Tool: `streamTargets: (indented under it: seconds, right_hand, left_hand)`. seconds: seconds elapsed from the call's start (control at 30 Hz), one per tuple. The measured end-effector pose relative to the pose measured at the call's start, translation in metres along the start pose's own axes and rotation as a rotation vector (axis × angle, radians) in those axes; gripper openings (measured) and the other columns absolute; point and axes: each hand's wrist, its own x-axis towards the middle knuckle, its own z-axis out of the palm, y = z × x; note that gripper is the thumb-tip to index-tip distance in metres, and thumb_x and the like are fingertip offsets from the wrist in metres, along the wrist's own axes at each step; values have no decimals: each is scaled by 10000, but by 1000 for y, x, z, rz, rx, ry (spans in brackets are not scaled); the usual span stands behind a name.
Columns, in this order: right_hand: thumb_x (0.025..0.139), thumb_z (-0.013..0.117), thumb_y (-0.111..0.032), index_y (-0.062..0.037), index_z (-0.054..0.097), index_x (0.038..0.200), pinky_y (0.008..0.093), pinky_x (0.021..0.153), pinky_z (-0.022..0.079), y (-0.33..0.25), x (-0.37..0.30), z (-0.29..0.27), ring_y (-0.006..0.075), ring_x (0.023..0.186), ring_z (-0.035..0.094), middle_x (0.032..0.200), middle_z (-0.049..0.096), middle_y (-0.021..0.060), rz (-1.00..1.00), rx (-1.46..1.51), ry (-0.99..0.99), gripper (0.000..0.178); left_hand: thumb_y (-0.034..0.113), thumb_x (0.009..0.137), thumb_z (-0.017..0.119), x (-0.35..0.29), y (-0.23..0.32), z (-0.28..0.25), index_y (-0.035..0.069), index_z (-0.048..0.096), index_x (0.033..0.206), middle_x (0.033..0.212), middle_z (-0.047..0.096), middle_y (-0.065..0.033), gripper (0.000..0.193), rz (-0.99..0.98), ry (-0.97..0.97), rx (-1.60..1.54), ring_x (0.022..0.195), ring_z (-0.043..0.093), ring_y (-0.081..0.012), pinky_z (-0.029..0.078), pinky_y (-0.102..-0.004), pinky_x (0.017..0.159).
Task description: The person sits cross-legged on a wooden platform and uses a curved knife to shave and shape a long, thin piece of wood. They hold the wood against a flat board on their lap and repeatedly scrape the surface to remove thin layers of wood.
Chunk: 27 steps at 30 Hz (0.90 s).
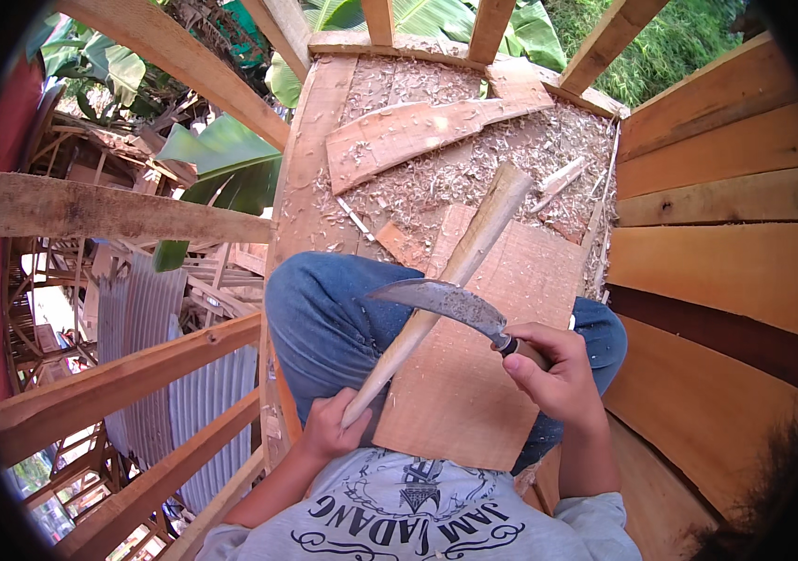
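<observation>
My left hand (332, 423) is closed around the near end of a pale wooden stick (463, 260), which slants up and away to the right and thickens toward its far end. In my right hand (558, 370) is the dark handle of a curved knife (453, 303). Its blade points left and crosses over the middle of the stick; whether the edge touches the wood I cannot tell. Beneath both, a flat wooden board (474, 393) rests across my lap, between my knees in blue jeans (334, 313).
Wood shavings (399, 122) cover the floor ahead. A flat, shaped wooden piece (408, 136) lies there, with a small offcut (401, 245) nearer me. Wooden rails (119, 206) border the left side; a plank wall (717, 271) rises on the right. Corrugated sheets (217, 421) show below at left.
</observation>
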Motion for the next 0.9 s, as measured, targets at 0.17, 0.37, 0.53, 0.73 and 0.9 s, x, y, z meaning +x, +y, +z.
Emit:
streamTargets:
  seconds: [0.17, 0.37, 0.53, 0.73, 0.9]
  right_hand:
    - [855, 645, -95, 33, 640, 976, 187, 434, 318, 4, -3, 17, 19, 463, 438, 585, 523, -27, -183, 20, -38, 176]
    - [801, 705, -75, 16, 658, 1034, 221, 563, 438, 4, -1, 1, 69, 614, 560, 715, 645, 61, -187, -82, 124, 254]
    - [806, 698, -64, 40, 648, 1038, 219, 582, 442, -6, -3, 13, 74, 630, 580, 728, 664, 56, -154, -208, -55, 260]
    - [802, 699, -48, 41, 651, 1043, 216, 630, 464, 3, -3, 15, 84, 694, 608, 766, 676, 62, -227, -201, -32, 261]
    - [796, 703, -46, 37, 658, 1028, 219, 614, 457, 0, -2, 2, 84, 677, 600, 755, 672, 68, -168, -148, 126, 250]
  left_hand:
    - [42, 769, 655, 2, 5, 0, 15, 559, 783, 582, 538, -152, 100, 3, 5, -1, 506, 591, -322, 445, -351, 476]
    - [35, 765, 655, 2, 1, -1, 8, 568, 798, 594, 556, -154, 98, 13, -8, 9, 514, 599, -320, 450, -336, 481]
    - [38, 764, 659, 0, 2, -2, 4, 567, 809, 598, 562, -160, 108, 20, -9, -3, 526, 610, -318, 457, -333, 486]
    - [54, 763, 664, 1, -1, -1, 5, 569, 817, 593, 569, -160, 120, 24, -9, 26, 529, 619, -315, 464, -344, 485]
    - [62, 760, 670, 0, -1, 1, 7, 564, 807, 579, 561, -155, 127, 32, 6, 20, 518, 614, -315, 461, -347, 477]
